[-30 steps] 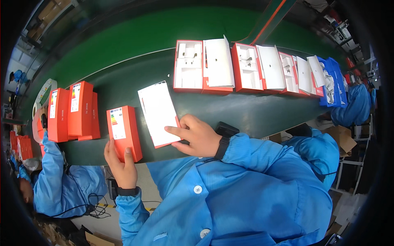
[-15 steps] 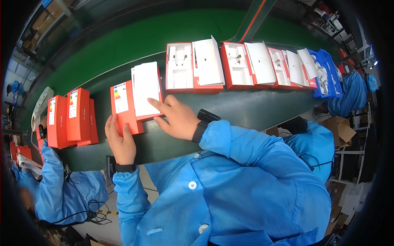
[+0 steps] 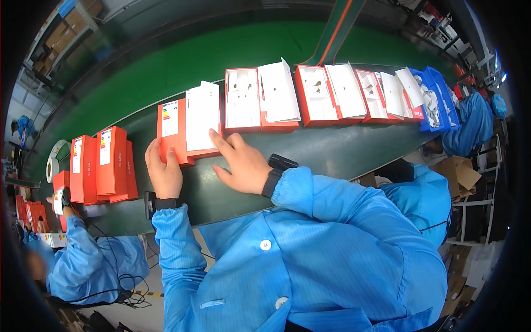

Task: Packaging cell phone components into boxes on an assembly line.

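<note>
At the middle left of the bench lies a red box (image 3: 172, 145) with a coloured energy label. My left hand (image 3: 166, 176) holds its near left corner, with the fingers along the side and the thumb at the near end. Touching it on the right is a second red box part (image 3: 206, 152), mostly hidden beneath white sheets (image 3: 201, 119). My right hand (image 3: 244, 167) has its index fingertip on the sheets' near right edge; its thumb is spread away and it grips nothing.
Open red boxes (image 3: 242, 105) with white inserts and sheets line the far edge rightward, ending at blue bins (image 3: 434, 105). Upright red boxes (image 3: 112, 160) stand to the left, beside a co-worker's blue sleeve (image 3: 83, 249). A roll (image 3: 52, 169) stands behind them.
The labelled box and the sheet-covered part beside it have slid slightly away from me across the bench. Both hands stay beside them. At far left, the co-worker's hand now has a labelled piece.
</note>
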A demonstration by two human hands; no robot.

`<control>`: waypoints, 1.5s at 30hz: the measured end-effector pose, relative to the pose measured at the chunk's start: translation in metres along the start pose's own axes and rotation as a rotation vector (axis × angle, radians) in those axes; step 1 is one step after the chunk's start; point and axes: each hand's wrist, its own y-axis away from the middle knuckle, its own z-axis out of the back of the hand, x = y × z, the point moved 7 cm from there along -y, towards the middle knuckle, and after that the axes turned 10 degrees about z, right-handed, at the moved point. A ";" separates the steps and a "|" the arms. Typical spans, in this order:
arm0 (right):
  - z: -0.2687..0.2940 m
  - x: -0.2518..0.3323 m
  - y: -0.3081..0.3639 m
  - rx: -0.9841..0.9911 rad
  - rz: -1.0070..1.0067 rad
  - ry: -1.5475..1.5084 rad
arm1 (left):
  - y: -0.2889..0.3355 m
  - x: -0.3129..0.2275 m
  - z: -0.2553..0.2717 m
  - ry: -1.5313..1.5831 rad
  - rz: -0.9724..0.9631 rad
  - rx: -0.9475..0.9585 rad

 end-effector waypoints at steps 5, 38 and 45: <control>0.003 0.001 0.010 -0.026 0.044 -0.046 | -0.004 -0.003 0.004 0.017 0.026 0.017; 0.002 -0.003 0.026 -0.062 0.159 -0.233 | 0.005 0.065 0.004 1.018 0.869 0.258; 0.001 -0.003 0.026 -0.042 0.159 -0.244 | 0.006 0.064 0.011 0.804 0.801 0.215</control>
